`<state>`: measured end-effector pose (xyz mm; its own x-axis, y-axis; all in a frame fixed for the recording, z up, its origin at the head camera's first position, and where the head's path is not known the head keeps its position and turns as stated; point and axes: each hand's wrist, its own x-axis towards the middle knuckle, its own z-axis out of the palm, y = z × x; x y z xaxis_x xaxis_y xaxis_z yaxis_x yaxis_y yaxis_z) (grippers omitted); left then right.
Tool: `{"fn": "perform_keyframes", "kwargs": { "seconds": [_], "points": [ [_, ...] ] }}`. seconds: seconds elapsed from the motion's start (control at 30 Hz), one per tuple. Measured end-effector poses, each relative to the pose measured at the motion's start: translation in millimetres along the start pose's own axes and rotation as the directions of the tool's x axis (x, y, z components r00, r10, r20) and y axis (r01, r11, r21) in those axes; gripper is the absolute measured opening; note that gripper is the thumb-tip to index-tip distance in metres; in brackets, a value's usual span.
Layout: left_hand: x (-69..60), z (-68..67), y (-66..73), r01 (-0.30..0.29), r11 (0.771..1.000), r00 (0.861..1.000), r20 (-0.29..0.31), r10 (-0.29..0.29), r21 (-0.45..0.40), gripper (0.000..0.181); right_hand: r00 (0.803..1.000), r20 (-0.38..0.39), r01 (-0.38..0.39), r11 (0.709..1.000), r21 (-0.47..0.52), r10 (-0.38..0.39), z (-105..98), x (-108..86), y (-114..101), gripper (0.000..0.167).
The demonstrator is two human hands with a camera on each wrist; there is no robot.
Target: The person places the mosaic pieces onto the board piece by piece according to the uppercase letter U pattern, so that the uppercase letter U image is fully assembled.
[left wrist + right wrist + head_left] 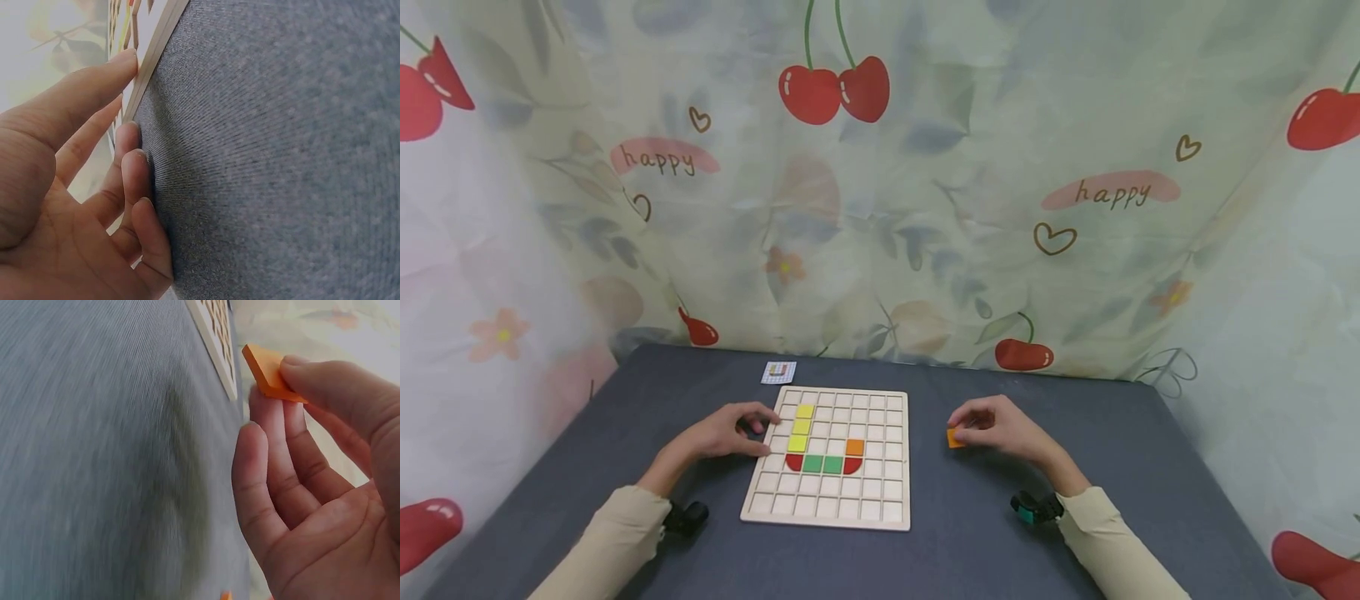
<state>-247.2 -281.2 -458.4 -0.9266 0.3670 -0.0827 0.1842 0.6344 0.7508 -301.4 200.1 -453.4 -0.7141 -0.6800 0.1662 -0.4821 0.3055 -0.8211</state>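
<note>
A pale wooden grid board (876,490) lies flat on the table. On it, yellow square tiles (801,427) form a column at left. Below them, green tiles (832,465) sit between two rounded red tiles (852,466), and an orange tile (854,447) rests above the right red one. My left hand (735,431) touches the board's left edge with thumb and forefinger spread, its other fingers loosely bent. Right of the board, my right hand (996,429) pinches an orange square tile (269,370) between thumb and fingers, above the cloth.
A small card (778,372) with a coloured grid pattern lies behind the board. Dark cloth (955,533) covers the table. A printed curtain (910,208) hangs behind and at both sides. A small orange corner (226,595) shows at the right wrist view's bottom edge.
</note>
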Motion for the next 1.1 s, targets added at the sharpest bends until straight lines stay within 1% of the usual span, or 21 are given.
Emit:
{"fn": "perform_keyframes", "kwargs": {
  "seconds": [0.13,0.2,0.3,0.37,0.47,0.57,0.7,0.77,0.97,1.1],
  "points": [
    [0.7,-0.2,-0.5,-0.006,1.000,1.000,0.006,0.006,-0.008,0.043,1.000,-0.008,-0.007,0.999,0.036,0.008,10.6,11.0,-5.3,0.014],
    [1.2,-0.3,-0.9,-0.013,1.000,1.000,0.008,0.013,-0.010,0.043,1.000,-0.014,-0.027,0.998,0.057,0.028,15.4,16.1,-6.8,0.013],
    [1.7,-0.6,-1.6,-0.020,1.000,1.000,0.012,0.020,-0.008,0.043,0.999,-0.018,-0.037,0.996,0.087,0.038,22.1,23.7,-8.0,0.012],
    [1.8,-1.1,-2.0,-0.022,1.000,1.000,0.015,0.022,-0.007,0.043,0.999,-0.017,-0.042,0.996,0.084,0.044,26.6,28.8,-8.7,0.012],
    [1.5,-2.1,-2.2,-0.027,1.000,0.999,0.023,0.027,-0.009,0.043,0.999,-0.016,-0.030,0.997,0.065,0.031,32.8,35.3,-9.7,0.012],
    [1.1,-2.8,-2.0,-0.041,0.999,0.999,0.031,0.041,-0.013,0.043,1.000,-0.025,-0.015,0.999,0.035,0.016,38.1,41.1,-10.7,0.012],
    [1.2,-2.9,-1.8,-0.050,0.999,0.998,0.035,0.050,-0.019,0.043,0.999,-0.037,-0.015,1.000,0.024,0.016,44.4,48.0,-13.5,0.012],
    [1.4,-2.8,-1.8,-0.051,0.999,0.998,0.036,0.051,-0.020,0.043,0.999,-0.035,-0.022,0.999,0.038,0.023,47.3,51.4,-15.1,0.013],
    [2.2,-1.9,-1.8,-0.016,1.000,0.999,0.027,0.017,-0.022,0.043,0.999,-0.007,-0.038,0.993,0.108,0.039,57.3,63.4,-16.5,0.014],
    [2.1,-2.0,-0.9,-0.018,0.999,0.999,0.025,0.019,-0.032,0.043,1.000,0.007,-0.006,0.995,0.103,0.006,65.8,73.7,-15.3,0.014]
  ]
}}
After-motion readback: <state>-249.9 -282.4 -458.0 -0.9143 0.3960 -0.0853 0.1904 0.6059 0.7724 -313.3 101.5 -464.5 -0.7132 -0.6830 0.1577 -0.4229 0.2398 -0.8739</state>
